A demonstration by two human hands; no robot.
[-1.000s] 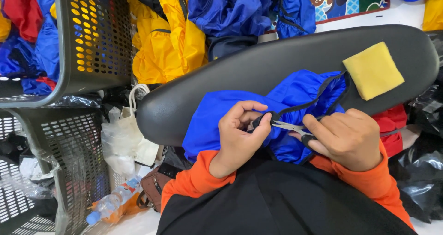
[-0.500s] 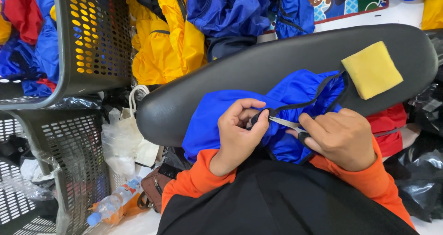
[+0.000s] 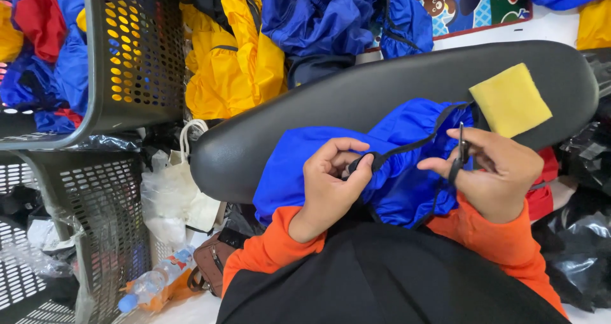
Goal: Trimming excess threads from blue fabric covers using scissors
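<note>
Fingers of the left hand (image 3: 331, 187) pinch the black trim of the blue garment (image 3: 299, 165) lying on the dark padded surface (image 3: 356, 95), while the right hand (image 3: 493, 171) grips small snips (image 3: 459, 149) upright, seemingly mid-trimming, which calls for careful aim.

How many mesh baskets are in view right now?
2: one basket upper left holding garments, another basket below it at lower left. More may lie out of frame.

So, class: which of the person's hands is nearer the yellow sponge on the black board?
The right hand: it holds small snips just below the yellow sponge. The left hand pinches the blue garment's black trim farther to the sponge's left.
</note>
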